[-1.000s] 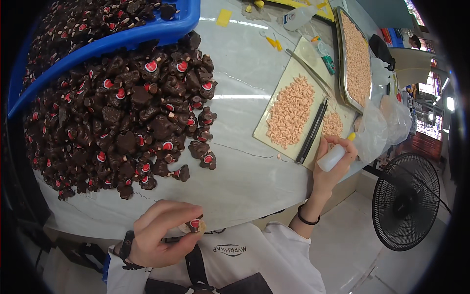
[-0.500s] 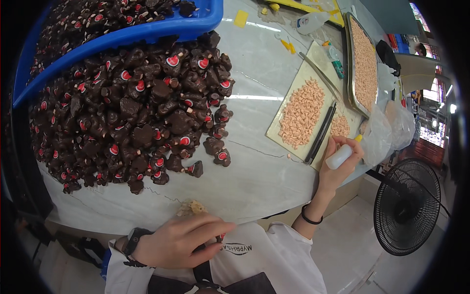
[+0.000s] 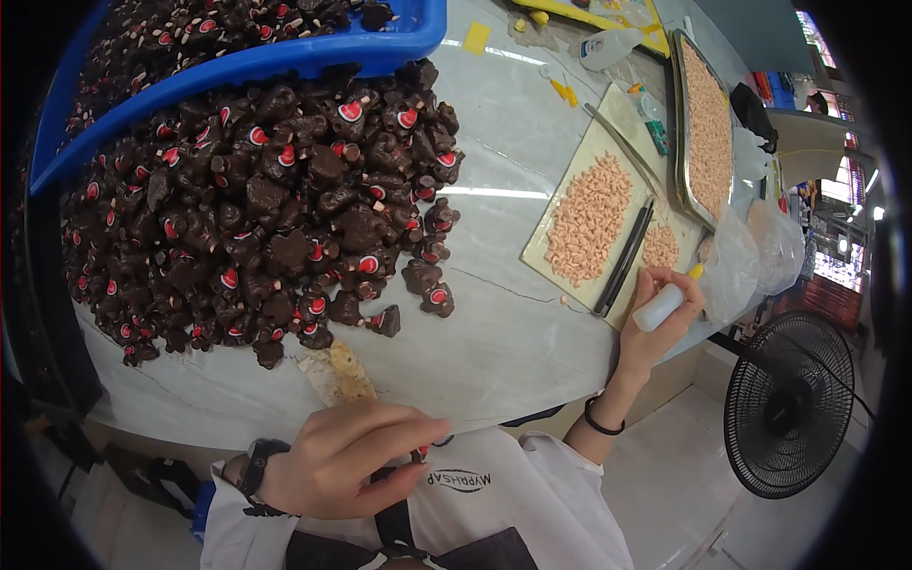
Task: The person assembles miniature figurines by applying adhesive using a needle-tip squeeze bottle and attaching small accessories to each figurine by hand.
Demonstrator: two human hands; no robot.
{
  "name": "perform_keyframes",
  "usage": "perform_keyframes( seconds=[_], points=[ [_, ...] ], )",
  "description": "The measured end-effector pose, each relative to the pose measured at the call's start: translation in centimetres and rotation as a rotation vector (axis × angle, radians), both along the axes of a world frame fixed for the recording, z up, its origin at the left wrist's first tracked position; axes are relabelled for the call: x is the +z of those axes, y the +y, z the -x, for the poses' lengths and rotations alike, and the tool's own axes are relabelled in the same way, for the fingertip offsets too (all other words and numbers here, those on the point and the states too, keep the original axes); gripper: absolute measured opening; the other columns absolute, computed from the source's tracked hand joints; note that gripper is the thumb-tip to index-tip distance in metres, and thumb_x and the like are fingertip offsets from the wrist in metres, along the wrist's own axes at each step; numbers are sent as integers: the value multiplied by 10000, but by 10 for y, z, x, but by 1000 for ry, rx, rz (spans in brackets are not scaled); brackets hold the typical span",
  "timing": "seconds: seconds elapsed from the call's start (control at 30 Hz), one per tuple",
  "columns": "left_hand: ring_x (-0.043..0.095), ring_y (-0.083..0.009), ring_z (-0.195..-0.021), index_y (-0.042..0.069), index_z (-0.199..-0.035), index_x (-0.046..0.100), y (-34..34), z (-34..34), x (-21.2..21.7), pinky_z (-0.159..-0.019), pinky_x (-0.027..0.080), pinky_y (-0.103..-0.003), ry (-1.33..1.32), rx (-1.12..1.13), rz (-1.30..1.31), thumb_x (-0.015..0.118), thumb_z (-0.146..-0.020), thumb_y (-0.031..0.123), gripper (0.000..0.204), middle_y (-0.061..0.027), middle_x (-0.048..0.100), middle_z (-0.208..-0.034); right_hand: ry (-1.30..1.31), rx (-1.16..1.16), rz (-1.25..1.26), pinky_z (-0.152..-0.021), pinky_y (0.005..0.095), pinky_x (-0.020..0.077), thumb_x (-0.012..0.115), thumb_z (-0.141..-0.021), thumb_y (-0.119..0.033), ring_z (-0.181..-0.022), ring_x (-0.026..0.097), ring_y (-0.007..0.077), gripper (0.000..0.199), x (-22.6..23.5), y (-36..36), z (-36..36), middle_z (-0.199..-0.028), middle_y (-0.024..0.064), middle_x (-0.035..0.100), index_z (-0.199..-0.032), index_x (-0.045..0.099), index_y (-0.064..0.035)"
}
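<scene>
My left hand [image 3: 342, 456] is near my body at the table's front edge. Its fingers pinch a small dark brown figurine [image 3: 420, 455] with a red patch; most of it is hidden behind the fingers. In my right hand [image 3: 676, 328], a white squeeze bottle [image 3: 658, 308] with a yellow tip is held over the edge of a pale board [image 3: 546, 245]. Small pink pieces [image 3: 589, 223] lie heaped on that board, beside black tweezers [image 3: 622, 261]. A big pile of dark brown figurines [image 3: 285, 247] with red round parts covers the table's left side.
A blue bin [image 3: 247, 71] of similar pieces stands at the far left. A worn tan scrap [image 3: 350, 372] lies beyond my left hand. At the right are a tray of pink pieces [image 3: 708, 142], clear plastic bags [image 3: 736, 261] and a black fan [image 3: 788, 404]. A clear bottle [image 3: 608, 47] lies farther back.
My left hand has shifted slightly left with the figurine, and more of the tan scrap beyond it shows. The right hand keeps its hold on the bottle, nearly still. The view has moved a little.
</scene>
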State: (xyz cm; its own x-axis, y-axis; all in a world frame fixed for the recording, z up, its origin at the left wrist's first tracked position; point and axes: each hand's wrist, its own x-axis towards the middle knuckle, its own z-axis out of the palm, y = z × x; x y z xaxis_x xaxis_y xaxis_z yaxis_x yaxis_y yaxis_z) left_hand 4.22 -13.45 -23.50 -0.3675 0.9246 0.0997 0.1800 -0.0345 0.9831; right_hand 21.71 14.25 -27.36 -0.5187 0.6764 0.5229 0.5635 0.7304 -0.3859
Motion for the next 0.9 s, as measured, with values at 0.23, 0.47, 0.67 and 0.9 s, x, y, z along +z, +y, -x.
perform_keyframes(
  seconds=[0.23, 0.47, 0.67, 0.9],
  points=[
    [593, -197, -647, -35, -1027, 546, 4, -1, 1, -549, 485, -270, -19, -66, 12, 664, -615, -5, 430, -135, 604, -884, 66, 163, -156, -714, 307, 418, 598, -784, 11, -715, 520, 186, 339, 21, -27, 8, -787, 98, 570, -997, 347, -72],
    [591, -236, -721, -48, -1197, 437, 17, 0, 7, -632, 484, -300, -175, -24, 116, 614, -670, -43, 556, -127, 586, -870, 270, 723, 256, -643, 359, 417, 680, -600, 107, -632, 452, 195, 495, 33, -107, 49, -810, 107, 632, -910, 385, -142],
    [582, -230, -758, -44, -1245, 383, 9, 0, 3, -653, 482, -303, -148, -63, 72, 607, -701, -12, 589, -136, 562, -945, 308, 839, 392, -659, 356, 429, 711, -565, 93, -649, 460, 207, 490, 29, -119, 65, -803, 110, 623, -897, 424, -126],
    [585, -219, -761, -38, -1247, 384, 9, 1, -2, -651, 483, -298, -178, -61, 49, 609, -703, -7, 590, -134, 562, -963, 301, 870, 379, -654, 353, 434, 723, -560, 88, -681, 486, 217, 523, 24, -118, 65, -798, 113, 608, -936, 419, -111]
  ],
)
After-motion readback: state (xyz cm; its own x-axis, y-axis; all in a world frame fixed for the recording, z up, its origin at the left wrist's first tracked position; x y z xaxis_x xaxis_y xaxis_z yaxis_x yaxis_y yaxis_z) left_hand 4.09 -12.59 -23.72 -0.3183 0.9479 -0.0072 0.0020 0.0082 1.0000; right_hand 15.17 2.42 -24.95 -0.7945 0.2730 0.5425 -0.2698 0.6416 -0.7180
